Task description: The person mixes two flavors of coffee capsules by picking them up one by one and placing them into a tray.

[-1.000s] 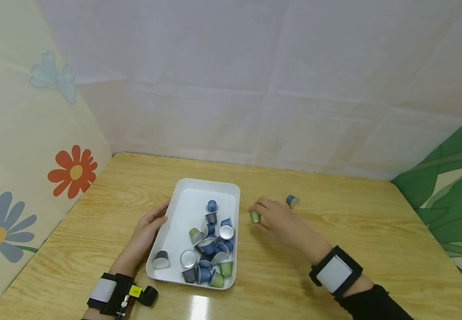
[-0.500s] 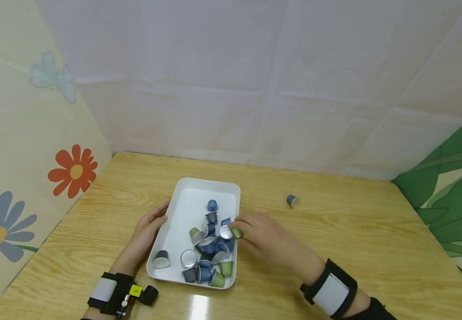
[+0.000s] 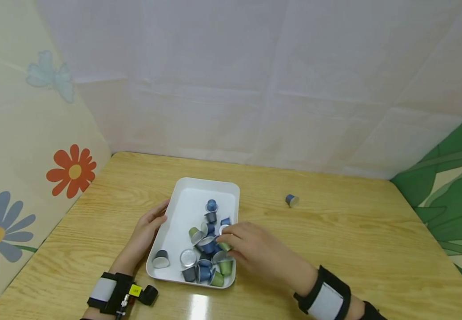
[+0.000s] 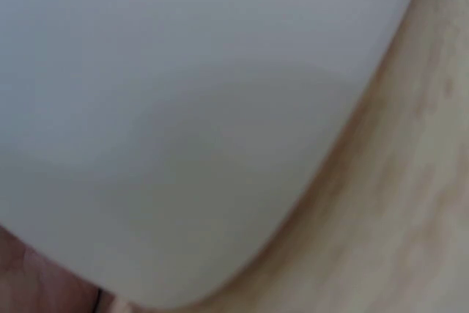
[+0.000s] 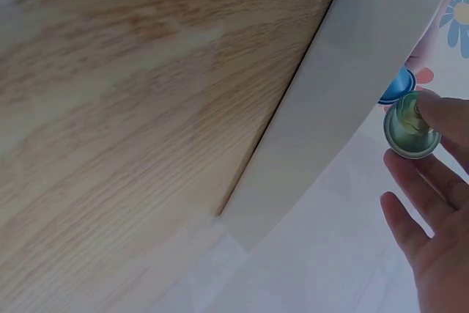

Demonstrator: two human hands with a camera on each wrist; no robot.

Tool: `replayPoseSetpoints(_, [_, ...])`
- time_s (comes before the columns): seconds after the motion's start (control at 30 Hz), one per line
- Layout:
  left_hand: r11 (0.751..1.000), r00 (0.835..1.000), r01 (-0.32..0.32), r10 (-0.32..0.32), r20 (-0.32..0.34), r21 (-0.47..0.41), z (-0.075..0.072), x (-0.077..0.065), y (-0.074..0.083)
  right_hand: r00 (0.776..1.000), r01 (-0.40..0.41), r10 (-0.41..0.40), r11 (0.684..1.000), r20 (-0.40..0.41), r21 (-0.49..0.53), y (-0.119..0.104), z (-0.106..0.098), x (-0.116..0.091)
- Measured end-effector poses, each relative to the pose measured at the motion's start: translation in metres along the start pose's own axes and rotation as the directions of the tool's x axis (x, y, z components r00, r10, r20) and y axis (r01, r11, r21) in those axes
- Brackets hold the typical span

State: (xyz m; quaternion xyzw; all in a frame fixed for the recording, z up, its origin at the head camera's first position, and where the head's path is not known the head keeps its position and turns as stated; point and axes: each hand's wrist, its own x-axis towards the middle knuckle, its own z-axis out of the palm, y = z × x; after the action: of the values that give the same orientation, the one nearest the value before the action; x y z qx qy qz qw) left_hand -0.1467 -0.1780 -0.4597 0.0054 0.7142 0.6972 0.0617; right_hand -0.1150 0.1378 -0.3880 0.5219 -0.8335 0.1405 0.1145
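Observation:
My right hand [image 3: 256, 251] pinches a green coffee capsule [image 3: 225, 246] over the right side of the white tray [image 3: 183, 191]. In the right wrist view the thumb lies across this capsule [image 5: 412, 133], its round rim facing the camera. Beneath and around it in the tray lie several blue, grey and green capsules, among them a blue one [image 3: 207, 244] and a green one [image 3: 225, 267]. My left hand [image 3: 148, 231] rests against the tray's left side, fingers fairly straight and thumb by the rim. The tray wall [image 4: 220, 144] fills most of the left wrist view.
A single blue capsule [image 3: 292, 200] lies on its side on the wooden table [image 3: 359, 222], right of the tray. Inside the tray a grey capsule [image 3: 161, 259] sits apart at the near left. A white cloth wall [image 3: 231, 89] stands behind the table.
My right hand has carried the green capsule left from the table, over the tray's right rim to above the capsules inside. The left hand and tray have stayed in place.

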Motion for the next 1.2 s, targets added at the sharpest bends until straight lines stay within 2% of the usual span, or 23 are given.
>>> replayPoseSetpoints(0.33, [1.0, 1.0, 0.019, -0.019, -0.013, -0.005, 0.001, -0.002, 0.003, 0.994, -0.088, 0.086, 0.996, 0.068, 0.026, -0.004, 0.001, 0.007])
replayPoseSetpoints(0.8, [1.0, 1.0, 0.008, -0.008, -0.005, -0.004, 0.002, -0.001, 0.003, 1.0, -0.008, 0.008, 1.0, 0.013, -0.003, 0.003, 0.011, 0.01])
replayPoseSetpoints(1.2, [1.0, 1.0, -0.007, 0.007, -0.001, -0.018, 0.002, 0.0, 0.001, 0.999, -0.035, 0.035, 0.999, 0.027, -0.022, 0.002, 0.012, 0.009])
